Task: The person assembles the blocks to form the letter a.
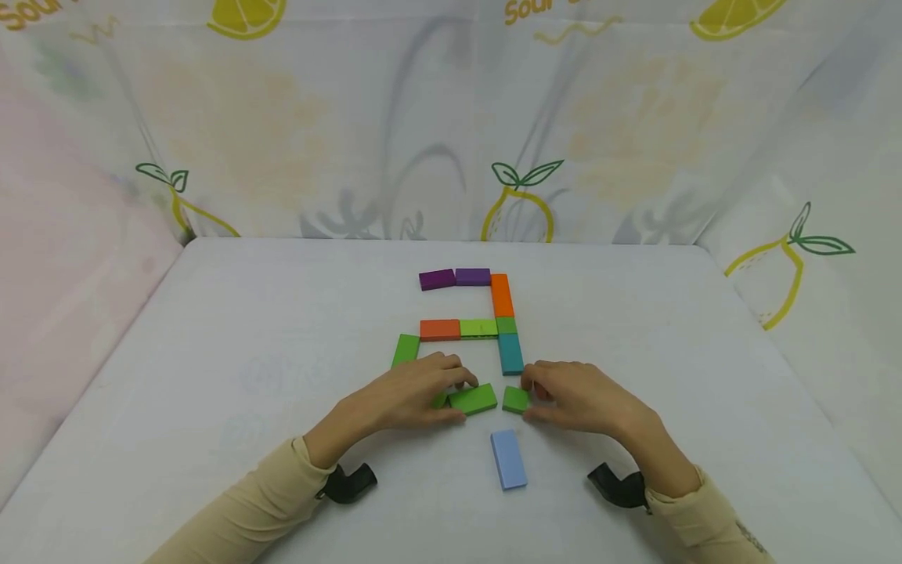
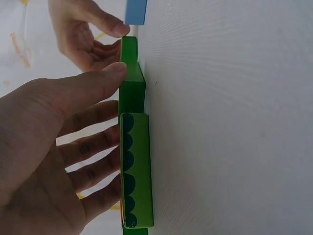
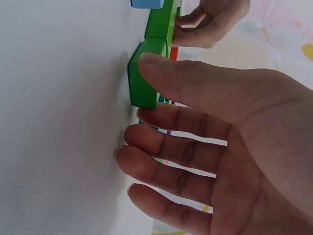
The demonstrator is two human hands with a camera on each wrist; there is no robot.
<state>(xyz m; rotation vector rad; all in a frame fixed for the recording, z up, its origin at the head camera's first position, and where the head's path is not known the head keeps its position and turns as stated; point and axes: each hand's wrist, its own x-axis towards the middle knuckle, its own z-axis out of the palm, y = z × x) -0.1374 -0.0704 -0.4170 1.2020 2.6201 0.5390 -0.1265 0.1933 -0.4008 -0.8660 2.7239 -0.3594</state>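
Note:
My left hand point(image 1: 409, 395) pinches a long green block point(image 1: 475, 399) between thumb and index finger; the block lies slightly tilted on the white table. My right hand point(image 1: 588, 398) holds a small green block point(image 1: 515, 400) by its right end, thumb on the near side. A narrow gap parts the two blocks in the head view. Another green block, partly hidden by the left hand, touches the long one's left end. In the left wrist view a green block point(image 2: 141, 171) with a dark scalloped pattern stands nearest. A light blue block point(image 1: 509, 460) lies just in front of the hands.
Beyond the hands, blocks form a connected line: dark purple point(image 1: 438, 280), violet point(image 1: 473, 276), orange point(image 1: 502, 295), small green point(image 1: 506, 325), teal point(image 1: 510, 355), lime point(image 1: 478, 328), red-orange point(image 1: 440, 330) and green point(image 1: 405, 349). A lemon-print cloth point(image 1: 338, 117) hangs behind the table.

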